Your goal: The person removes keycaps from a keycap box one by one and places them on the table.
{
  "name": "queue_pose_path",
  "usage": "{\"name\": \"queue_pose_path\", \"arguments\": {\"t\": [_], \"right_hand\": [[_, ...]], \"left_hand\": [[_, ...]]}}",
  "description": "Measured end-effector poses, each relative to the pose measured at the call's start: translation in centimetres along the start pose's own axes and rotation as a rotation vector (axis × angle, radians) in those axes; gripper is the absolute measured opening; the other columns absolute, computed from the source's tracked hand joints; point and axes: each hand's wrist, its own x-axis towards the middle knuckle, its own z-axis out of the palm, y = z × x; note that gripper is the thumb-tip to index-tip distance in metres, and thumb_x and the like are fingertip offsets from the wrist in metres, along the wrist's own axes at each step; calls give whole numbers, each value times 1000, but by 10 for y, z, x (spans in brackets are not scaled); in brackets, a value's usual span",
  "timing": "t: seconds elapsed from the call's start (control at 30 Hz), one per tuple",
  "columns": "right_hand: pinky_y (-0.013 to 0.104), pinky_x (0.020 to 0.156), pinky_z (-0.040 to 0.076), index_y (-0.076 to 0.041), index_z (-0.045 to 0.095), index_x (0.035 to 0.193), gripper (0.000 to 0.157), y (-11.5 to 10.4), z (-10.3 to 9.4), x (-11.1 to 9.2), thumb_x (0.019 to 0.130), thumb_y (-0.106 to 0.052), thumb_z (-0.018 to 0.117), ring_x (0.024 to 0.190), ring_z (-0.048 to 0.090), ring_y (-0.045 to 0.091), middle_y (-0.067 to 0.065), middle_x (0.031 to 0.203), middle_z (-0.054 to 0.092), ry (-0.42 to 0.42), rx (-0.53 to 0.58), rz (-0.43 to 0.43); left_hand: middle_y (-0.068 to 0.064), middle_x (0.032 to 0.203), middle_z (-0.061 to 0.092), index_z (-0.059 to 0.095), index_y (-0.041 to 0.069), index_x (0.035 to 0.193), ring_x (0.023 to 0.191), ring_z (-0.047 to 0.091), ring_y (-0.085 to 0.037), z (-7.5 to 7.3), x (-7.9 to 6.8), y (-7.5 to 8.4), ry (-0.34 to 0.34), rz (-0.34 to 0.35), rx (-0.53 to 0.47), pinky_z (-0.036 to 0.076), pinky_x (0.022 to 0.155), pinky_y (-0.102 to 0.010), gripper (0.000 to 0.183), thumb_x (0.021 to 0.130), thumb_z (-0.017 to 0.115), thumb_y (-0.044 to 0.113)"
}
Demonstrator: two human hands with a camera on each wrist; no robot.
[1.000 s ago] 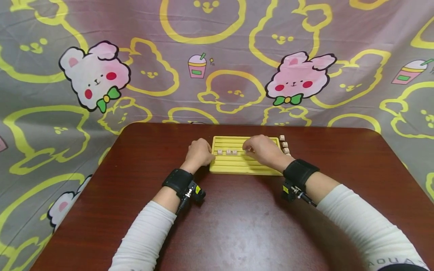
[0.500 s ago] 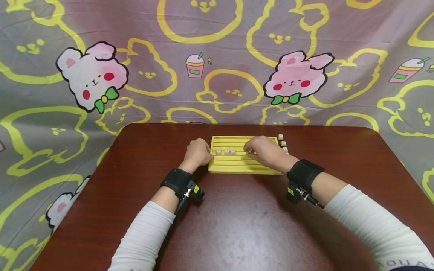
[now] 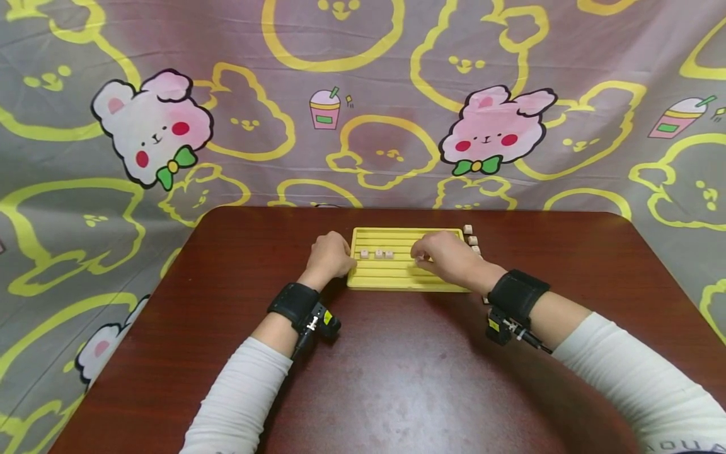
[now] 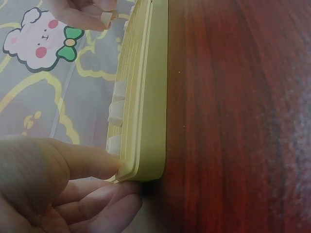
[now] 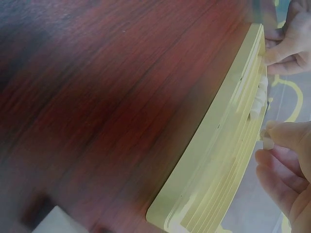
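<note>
A shallow yellow tray [image 3: 408,283] with raised ridges lies on the table. My left hand [image 3: 329,255] pinches its left end, thumb on the rim and fingers against the outside, as the left wrist view shows. Along one ridge stand three small cream keycaps [image 3: 379,254], the leftmost a little apart from the other two. My right hand [image 3: 447,257] is over the tray's right half. Between its thumb and fingertips it pinches another cream keycap [image 5: 267,143], seen above the ridges in both wrist views. Marks on the caps are too small to read.
Several loose keycaps [image 3: 473,241] line the table by the tray's right end, some partly hidden by my right hand and wrist. The brown table [image 3: 397,359] stretches out in front. A patterned cloth [image 3: 386,82] hangs behind its back edge.
My right hand has shifted slightly right along the tray, and its wrist has moved right and toward me. A loose keycap now shows below that wrist. My left hand keeps its hold.
</note>
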Motion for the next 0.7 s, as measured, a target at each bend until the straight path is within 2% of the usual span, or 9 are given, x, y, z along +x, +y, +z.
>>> {"name": "queue_pose_path", "arguments": {"t": [0.17, 0.4, 0.7], "right_hand": [[33, 75, 53, -8, 73, 93, 10, 3, -1, -5, 84, -10, 71, 84, 66, 15, 1, 89, 72, 11, -4, -38], [33, 75, 53, -9, 74, 94, 10, 3, -4, -11, 85, -10, 69, 85, 66, 15, 1, 91, 72, -4, -7, -35], [32, 73, 52, -10, 73, 92, 9, 6, -4, -20, 83, -10, 72, 81, 64, 12, -1, 87, 71, -7, -23, -38]], "left_hand": [[5, 45, 38, 45, 14, 46, 43, 36, -12, 1, 0, 0, 6, 2, 5, 30, 48, -24, 39, 78, 68, 14], [5, 47, 47, 52, 14, 49, 46, 47, -12, 1, 0, 1, 14, 2, 6, 36, 51, -25, 32, 77, 68, 14], [5, 46, 46, 49, 15, 48, 44, 44, -11, 0, 1, 2, 2, 8, 1, 33, 48, -23, 34, 77, 67, 13]]}}
